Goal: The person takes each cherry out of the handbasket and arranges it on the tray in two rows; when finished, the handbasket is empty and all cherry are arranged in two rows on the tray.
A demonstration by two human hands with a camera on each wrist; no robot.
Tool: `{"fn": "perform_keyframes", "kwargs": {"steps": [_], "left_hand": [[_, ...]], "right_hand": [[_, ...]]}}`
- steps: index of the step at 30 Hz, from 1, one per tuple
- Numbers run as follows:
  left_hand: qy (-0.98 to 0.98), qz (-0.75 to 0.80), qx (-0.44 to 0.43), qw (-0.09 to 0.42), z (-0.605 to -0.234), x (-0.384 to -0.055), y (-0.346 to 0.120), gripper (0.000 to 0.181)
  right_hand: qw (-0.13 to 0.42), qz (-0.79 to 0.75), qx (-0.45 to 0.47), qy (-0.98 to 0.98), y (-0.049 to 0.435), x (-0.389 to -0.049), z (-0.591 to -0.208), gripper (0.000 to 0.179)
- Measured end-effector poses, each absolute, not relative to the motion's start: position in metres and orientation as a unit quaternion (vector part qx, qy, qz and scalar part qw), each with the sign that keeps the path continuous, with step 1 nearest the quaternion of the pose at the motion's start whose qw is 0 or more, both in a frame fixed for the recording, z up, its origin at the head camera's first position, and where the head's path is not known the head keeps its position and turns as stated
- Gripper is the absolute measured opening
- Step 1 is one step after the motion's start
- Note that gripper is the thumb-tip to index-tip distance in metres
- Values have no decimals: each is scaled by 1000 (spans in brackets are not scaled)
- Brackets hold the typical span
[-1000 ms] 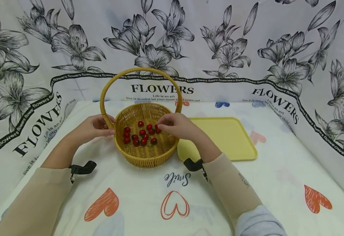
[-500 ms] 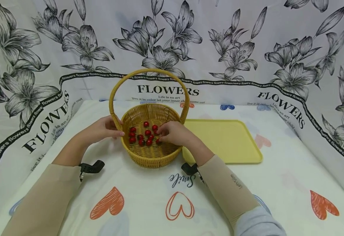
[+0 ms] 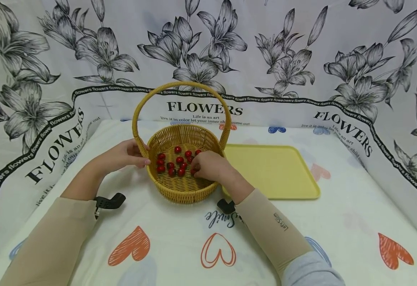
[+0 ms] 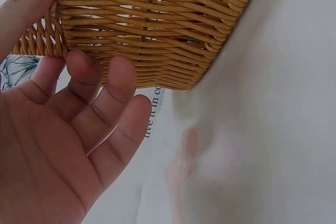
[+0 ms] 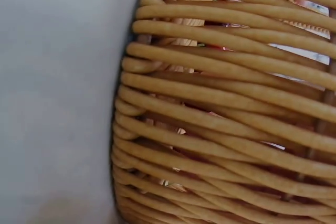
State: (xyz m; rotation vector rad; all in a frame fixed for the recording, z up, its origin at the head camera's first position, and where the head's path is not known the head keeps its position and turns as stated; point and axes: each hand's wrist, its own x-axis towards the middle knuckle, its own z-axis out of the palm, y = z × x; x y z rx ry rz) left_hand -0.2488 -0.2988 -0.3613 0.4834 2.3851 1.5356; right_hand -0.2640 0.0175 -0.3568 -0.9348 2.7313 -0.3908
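A round yellow wicker basket [image 3: 179, 195] with a tall arched handle stands on the table in the head view. Several small red cherries [image 3: 179, 160] lie scattered on its floor. My left hand [image 3: 129, 155] pinches the left side of the basket where the handle meets the rim; in the left wrist view its other fingers [image 4: 118, 80] lie along the wicker wall. Reaching inside over the right rim, my right hand [image 3: 212, 167] has its fingers curled down onto a cherry, which they mostly cover. Woven wall [image 5: 226, 98] fills the right wrist view and hides that hand.
Close to the basket's right side lies a shallow yellow tray [image 3: 272, 171], partly behind the right forearm. The table wears a white cloth [image 3: 172, 230] printed with hearts and lettering. A floral curtain [image 3: 229, 59] hangs behind.
Inside the basket, my right hand has moved from a cherry near the right wall to one nearer the front. My left hand keeps its place at the handle. The head view has shifted slightly.
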Motion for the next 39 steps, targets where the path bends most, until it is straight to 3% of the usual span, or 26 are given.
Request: {"fn": "perform_keyframes", "kwargs": {"steps": [17, 39], "left_hand": [[814, 540, 160, 141, -358, -248, -298, 44], [824, 529, 148, 138, -364, -252, -298, 46]], "right_hand": [[66, -222, -373, 898, 40, -262, -334, 23], [142, -329, -278, 891, 140, -269, -276, 14]]}}
